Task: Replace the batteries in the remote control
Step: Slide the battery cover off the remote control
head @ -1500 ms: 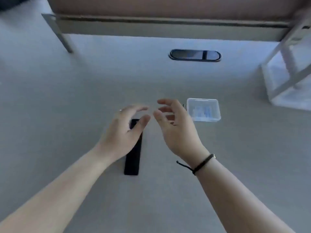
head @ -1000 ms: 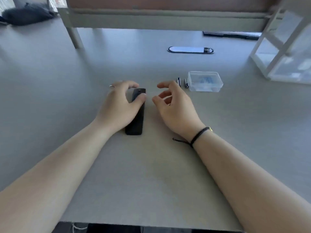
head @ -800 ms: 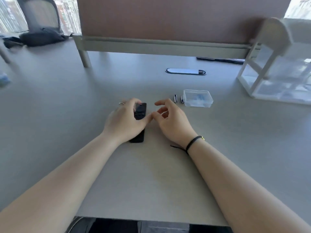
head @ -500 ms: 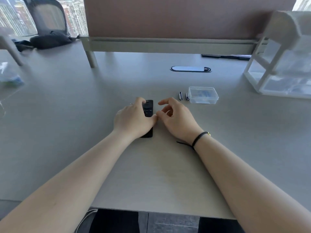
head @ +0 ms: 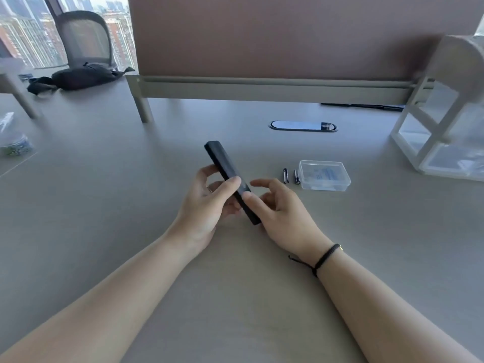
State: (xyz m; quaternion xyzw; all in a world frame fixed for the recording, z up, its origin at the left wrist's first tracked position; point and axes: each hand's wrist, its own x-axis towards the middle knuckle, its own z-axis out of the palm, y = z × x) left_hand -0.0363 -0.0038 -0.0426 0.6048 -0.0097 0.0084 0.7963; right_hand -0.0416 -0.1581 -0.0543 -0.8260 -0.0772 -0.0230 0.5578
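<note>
Centre frame, left hand (head: 207, 203) has its fingers clamped round the remote control (head: 230, 179), lifted off the bench (head: 104, 205); right hand (head: 277, 210) touches its near end with thumb, other fingers loosely apart. Right of centre lie two batteries (head: 290, 176) beside a clear plastic case (head: 324, 175). That one-handed hold looks light, so prying the cover could slip the remote loose.

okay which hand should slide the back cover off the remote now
Probably the right hand: its thumb already rests on the remote near its lower end, fingers free. The left hand grips the body and steadies it.
</note>
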